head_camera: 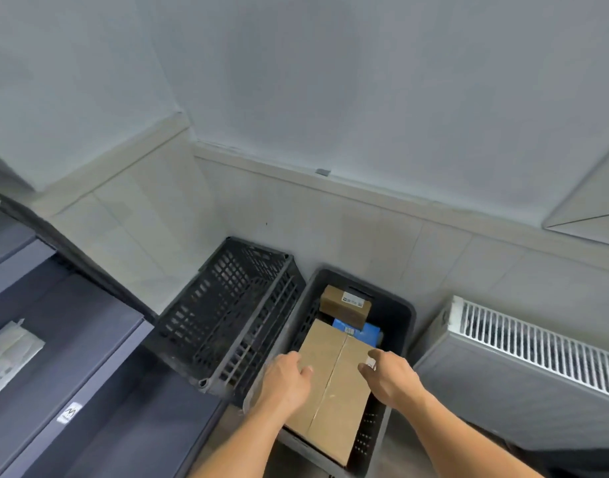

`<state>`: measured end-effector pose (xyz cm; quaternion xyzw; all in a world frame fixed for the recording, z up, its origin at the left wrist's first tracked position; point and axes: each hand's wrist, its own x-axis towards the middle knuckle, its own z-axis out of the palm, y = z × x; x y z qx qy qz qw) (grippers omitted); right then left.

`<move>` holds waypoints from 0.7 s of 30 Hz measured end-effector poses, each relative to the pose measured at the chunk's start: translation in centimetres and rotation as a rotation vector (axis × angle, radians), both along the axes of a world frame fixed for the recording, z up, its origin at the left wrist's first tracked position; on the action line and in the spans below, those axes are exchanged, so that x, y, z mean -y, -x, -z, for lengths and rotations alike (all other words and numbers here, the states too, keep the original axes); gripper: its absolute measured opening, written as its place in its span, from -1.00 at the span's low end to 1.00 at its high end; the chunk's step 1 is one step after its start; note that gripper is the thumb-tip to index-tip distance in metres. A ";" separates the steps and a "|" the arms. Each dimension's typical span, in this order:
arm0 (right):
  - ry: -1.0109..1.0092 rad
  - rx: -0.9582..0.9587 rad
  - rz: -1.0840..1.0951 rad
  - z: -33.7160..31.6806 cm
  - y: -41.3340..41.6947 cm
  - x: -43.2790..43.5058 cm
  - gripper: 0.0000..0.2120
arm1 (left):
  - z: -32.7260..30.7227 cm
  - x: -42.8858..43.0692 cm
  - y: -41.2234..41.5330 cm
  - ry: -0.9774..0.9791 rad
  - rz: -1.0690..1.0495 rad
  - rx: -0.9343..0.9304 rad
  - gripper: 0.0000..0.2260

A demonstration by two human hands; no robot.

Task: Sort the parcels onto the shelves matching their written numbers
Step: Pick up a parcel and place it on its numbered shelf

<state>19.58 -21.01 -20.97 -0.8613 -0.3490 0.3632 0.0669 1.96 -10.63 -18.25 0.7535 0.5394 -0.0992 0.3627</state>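
A large brown cardboard parcel with a taped seam lies on top inside a dark grey crate on the floor. My left hand grips its left edge, fingers curled over the side. My right hand grips its right edge, thumb on the top face. Behind it in the crate sit a small brown box with a white label and a blue parcel. No written number shows on the large parcel.
An empty black slatted crate stands left of the grey one, against the tiled wall. Dark blue shelves run along the left, holding a white padded envelope. A white radiator stands at the right.
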 end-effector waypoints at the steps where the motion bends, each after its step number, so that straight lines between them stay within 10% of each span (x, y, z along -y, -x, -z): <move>1: 0.003 -0.005 0.010 0.4 -0.5 0.1 -0.48 | 0.3 0.0 -0.5 0.009 0.003 -0.003 -0.58; 21: 0.040 -0.138 0.307 12.3 -5.4 -5.1 -0.46 | 11.9 -7.6 -9.0 0.126 0.165 -0.086 -0.58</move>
